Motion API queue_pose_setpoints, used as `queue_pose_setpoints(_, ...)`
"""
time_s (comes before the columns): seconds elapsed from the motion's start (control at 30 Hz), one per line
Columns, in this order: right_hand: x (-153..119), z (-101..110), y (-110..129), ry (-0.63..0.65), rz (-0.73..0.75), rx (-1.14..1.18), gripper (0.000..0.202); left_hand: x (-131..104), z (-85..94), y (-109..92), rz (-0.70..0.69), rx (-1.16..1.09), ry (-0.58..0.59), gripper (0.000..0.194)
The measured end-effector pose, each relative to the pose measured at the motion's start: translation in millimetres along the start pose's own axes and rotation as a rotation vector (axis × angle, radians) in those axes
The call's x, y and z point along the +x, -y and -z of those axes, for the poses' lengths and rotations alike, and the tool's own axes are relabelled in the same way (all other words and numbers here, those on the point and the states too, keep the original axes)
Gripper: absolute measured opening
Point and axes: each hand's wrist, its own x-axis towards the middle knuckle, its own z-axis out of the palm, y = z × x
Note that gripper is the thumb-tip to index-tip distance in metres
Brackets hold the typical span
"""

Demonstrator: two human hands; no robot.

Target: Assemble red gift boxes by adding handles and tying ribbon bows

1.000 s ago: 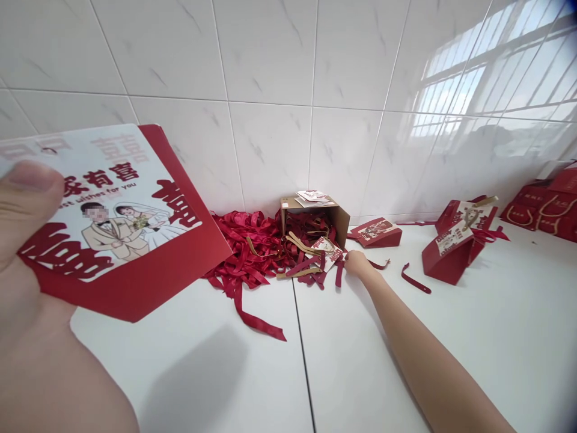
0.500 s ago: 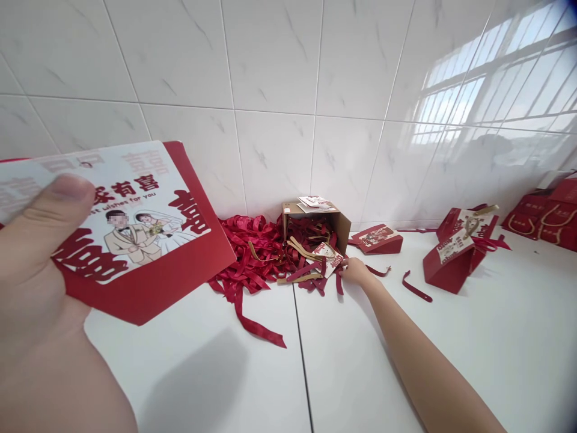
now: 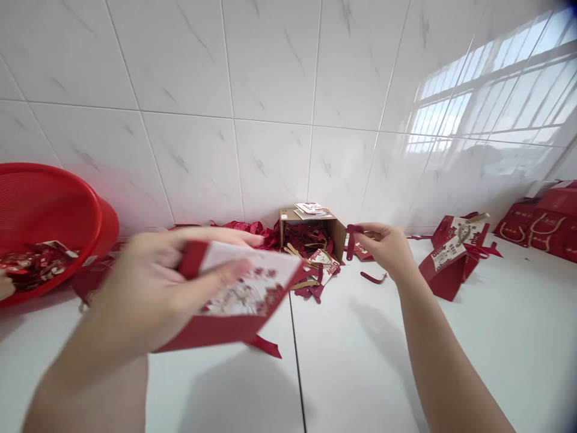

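My left hand (image 3: 180, 282) grips a red gift box (image 3: 220, 328) with a white printed card on its face, thumb over the card; both are slightly blurred. Off to the right, my right hand (image 3: 383, 243) pinches a dark red strap (image 3: 350, 243), raised above the white table (image 3: 351, 373). Between the hands, a small cardboard box (image 3: 340, 237) lies with its opening facing forward, and dark red and gold straps spill out of it. White cards (image 3: 311, 208) rest on its top. Red ribbons (image 3: 256, 231) are heaped beside it, partly hidden behind my left hand.
A red plastic basket (image 3: 106, 219) with small packets stands at the left, a person's fingers (image 3: 5, 284) at its edge. Red gift boxes (image 3: 444, 273) stand at the right, with red bags (image 3: 552, 222) farther back. A loose strap (image 3: 372, 278) lies near the middle. The tiled wall (image 3: 270, 66) runs behind.
My right hand has lifted away from the strap pile with a dark red strap. My left hand and its gift box have moved right and tilted. The view has shifted, bringing the basket in at the left.
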Motion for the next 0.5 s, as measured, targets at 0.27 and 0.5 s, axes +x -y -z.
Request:
queue_pose_setpoints(0.27,-68.9,-12.3,77.1,0.058,0.433,0.361,0.013,-8.0,-36.5,4.6,-0.015,0.016,0.563,0.007)
queue_pose_setpoints(0.5,-83.7,-12.7,81.1,0.129,0.700,0.444,0.038,-9.5,-28.8,4.2,-0.159,0.119,0.461,0.005)
